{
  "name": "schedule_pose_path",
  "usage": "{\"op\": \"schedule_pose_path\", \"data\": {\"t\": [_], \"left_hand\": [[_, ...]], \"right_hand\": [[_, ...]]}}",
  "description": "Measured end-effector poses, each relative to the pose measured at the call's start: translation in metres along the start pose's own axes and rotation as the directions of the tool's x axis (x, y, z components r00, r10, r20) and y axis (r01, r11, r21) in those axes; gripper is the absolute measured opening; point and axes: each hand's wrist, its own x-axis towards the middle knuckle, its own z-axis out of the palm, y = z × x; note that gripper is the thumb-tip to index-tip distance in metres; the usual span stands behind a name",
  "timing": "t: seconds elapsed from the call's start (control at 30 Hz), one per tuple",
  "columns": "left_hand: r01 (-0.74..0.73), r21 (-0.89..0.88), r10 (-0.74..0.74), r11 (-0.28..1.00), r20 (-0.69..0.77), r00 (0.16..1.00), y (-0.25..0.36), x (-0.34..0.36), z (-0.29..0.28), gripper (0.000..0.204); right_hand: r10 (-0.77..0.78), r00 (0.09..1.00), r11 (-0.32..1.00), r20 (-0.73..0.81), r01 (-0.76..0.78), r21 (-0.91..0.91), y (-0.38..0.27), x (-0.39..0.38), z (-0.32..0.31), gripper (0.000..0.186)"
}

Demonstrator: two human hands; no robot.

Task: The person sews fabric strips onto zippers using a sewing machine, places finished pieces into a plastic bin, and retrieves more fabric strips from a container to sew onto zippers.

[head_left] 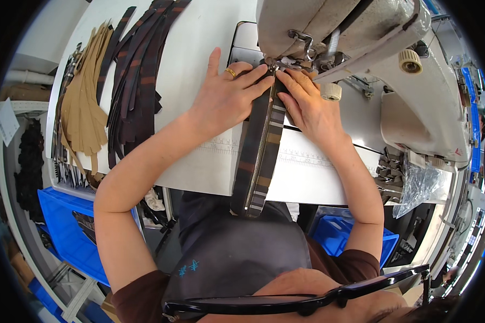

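A long dark fabric strip with a metal zipper [260, 153] runs from the sewing machine's needle area down over the table's front edge. A plaid fabric band shows along its right side. My left hand [226, 97] closes its thumb and forefinger on the strip's left side, just before the presser foot [275, 65]. Its little finger sticks out, and another finger wears a gold ring. My right hand [310, 105] holds the strip's right edge at the same spot, its fingers close together. The fingertips of that hand are partly hidden under the sewing machine [328, 32].
Bundles of dark plaid strips [137, 81] and tan strips [84, 102] lie at the table's left. Small metal parts [390, 172] and a clear plastic bag [423, 185] are at the right. Blue crates [67, 231] stand below. A ruler scale [307, 156] crosses the white table.
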Motion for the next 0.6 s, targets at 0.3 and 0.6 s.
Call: {"op": "schedule_pose_path", "data": {"t": [0.3,0.6], "left_hand": [[0.01,-0.018,-0.01,1.0,0.021,1.0,0.002,-0.002,-0.006,0.04],[-0.003,0.003,0.003,1.0,0.018,1.0,0.001,-0.001,-0.007,0.037]], "right_hand": [[-0.023,0.999,0.998,-0.048,0.025,0.049,0.0,-0.006,-0.008,0.042],[0.01,1.0,0.987,0.005,-0.009,-0.163,-0.002,-0.004,-0.001,0.05]]}}
